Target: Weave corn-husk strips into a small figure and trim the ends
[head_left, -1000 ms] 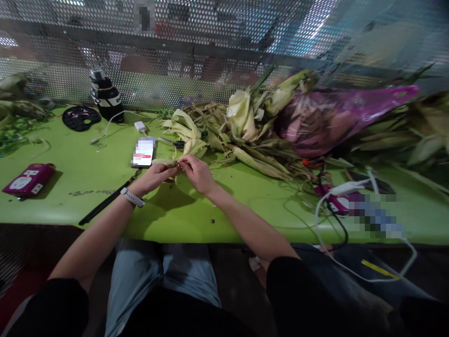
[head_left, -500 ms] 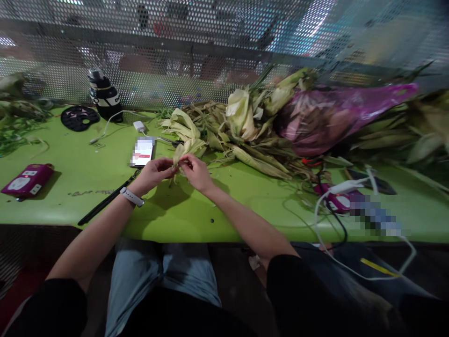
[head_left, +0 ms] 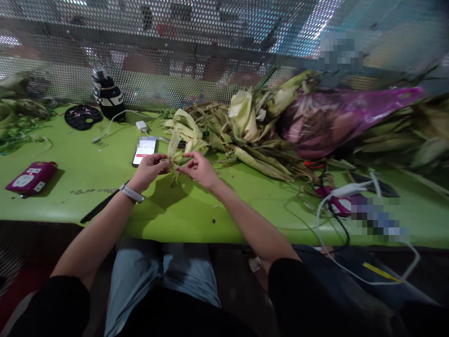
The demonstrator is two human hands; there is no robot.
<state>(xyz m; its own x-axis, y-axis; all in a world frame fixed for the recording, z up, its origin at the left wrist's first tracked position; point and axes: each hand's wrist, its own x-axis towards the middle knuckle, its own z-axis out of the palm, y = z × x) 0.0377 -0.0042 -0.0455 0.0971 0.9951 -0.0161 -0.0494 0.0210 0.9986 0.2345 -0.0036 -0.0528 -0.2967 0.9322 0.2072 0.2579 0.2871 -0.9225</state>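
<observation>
Thin strips of pale yellow-green corn husk (head_left: pixel 173 144) stand between my hands above the table. My left hand (head_left: pixel 150 169) pinches them near their lower end, and a pale band circles that wrist. From the other side, my right hand (head_left: pixel 199 171) has its fingertips on the strips, thumb low and forefinger higher. Frayed ends hang below the fingers; the exact grip of the right fingertips is too small to make out. Just behind lies a heap of dried corn husks (head_left: pixel 219 135). A lit phone (head_left: pixel 144 150) rests beyond my left hand.
On the green table (head_left: pixel 105 154) are a dark bottle (head_left: pixel 109 100), a black palette-shaped pad (head_left: pixel 82 117), a white charger (head_left: pixel 142 126) and a purple socket box (head_left: pixel 32 179). To the right lie a pink plastic bag (head_left: pixel 315 121) and white cables (head_left: pixel 318 215). Perforated metal mesh (head_left: pixel 210 61) rises behind.
My right thumb and forefinger have spread apart, and my hands have moved slightly away from each other. The husk strips now stand more upright and show more between them.
</observation>
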